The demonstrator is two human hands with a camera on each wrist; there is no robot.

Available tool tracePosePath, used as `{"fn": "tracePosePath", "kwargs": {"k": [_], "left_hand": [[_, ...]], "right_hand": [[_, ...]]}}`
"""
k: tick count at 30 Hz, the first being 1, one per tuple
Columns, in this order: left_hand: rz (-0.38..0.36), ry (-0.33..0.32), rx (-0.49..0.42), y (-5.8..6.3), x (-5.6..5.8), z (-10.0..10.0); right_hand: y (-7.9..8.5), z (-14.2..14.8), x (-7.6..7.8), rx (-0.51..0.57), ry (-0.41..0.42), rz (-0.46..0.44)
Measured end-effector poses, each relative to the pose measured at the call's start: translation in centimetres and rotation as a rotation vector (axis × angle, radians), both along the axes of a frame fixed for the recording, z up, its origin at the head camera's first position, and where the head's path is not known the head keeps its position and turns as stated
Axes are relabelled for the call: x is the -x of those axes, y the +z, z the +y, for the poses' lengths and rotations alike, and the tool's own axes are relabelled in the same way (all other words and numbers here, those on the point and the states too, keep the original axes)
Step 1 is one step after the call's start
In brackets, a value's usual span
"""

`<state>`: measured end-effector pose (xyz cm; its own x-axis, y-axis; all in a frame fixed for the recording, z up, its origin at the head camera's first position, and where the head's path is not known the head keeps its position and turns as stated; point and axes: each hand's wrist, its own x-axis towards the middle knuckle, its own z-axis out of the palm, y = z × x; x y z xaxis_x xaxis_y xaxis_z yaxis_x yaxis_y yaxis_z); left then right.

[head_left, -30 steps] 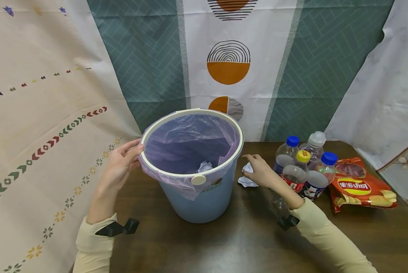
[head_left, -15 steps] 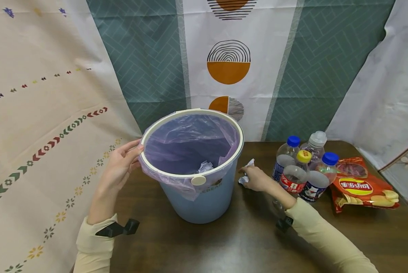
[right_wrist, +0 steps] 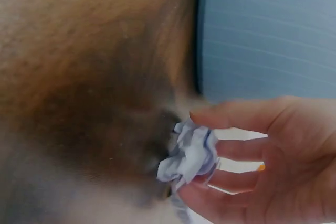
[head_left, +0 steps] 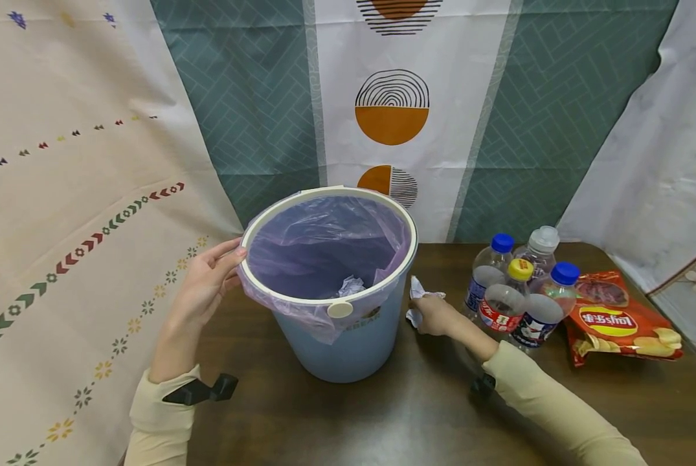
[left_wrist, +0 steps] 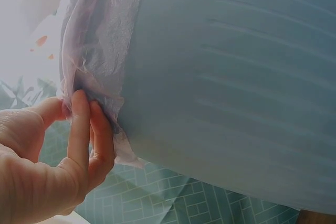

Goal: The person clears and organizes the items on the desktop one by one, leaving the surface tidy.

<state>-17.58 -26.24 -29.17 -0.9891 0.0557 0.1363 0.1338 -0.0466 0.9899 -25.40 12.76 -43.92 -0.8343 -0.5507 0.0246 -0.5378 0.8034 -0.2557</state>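
Observation:
A light-blue trash bin [head_left: 342, 356] with a cream rim and a thin purple liner bag [head_left: 330, 217] stands on the table. At its left side, my left hand [head_left: 203, 285] pinches the rim and liner, thumb on top and fingers outside, as the left wrist view shows too. On the bin's right, my right hand [head_left: 437, 315] holds a crumpled white paper [right_wrist: 191, 156] between thumb and fingers, close over the table. Inside the bin lies another crumpled paper [head_left: 352, 286].
Several plastic bottles stand grouped right of the right hand, among them a yellow-capped bottle [head_left: 502, 304]. Beyond them lies a red chip bag [head_left: 621, 323]. Patterned cloth [head_left: 266, 97] hangs behind the brown wooden table [head_left: 336, 427].
My right hand has reached down onto the crumpled paper beside the bin, and its fingers have closed round it. The left hand keeps its place on the rim.

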Motion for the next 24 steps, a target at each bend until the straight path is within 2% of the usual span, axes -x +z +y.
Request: {"fn": "tracePosePath", "kwargs": {"k": [5, 9, 16, 24], "left_hand": [[0.004, -0.004, 0.007, 0.0, 0.0, -0.1], [0.013, -0.011, -0.002, 0.0, 0.0, -0.1], [0.016, -0.011, 0.002, 0.2, 0.1, -0.1], [0.011, -0.013, 0.009, 0.1, 0.1, -0.1]], "right_hand": [[-0.3, -0.3, -0.3, -0.05, -0.043, -0.103], [0.2, -0.3, -0.4, -0.07, -0.041, -0.115], [2.4, 0.2, -0.6, -0.062, -0.057, -0.105], [5.3, 0.9, -1.9, -0.06, -0.075, -0.049]]}}
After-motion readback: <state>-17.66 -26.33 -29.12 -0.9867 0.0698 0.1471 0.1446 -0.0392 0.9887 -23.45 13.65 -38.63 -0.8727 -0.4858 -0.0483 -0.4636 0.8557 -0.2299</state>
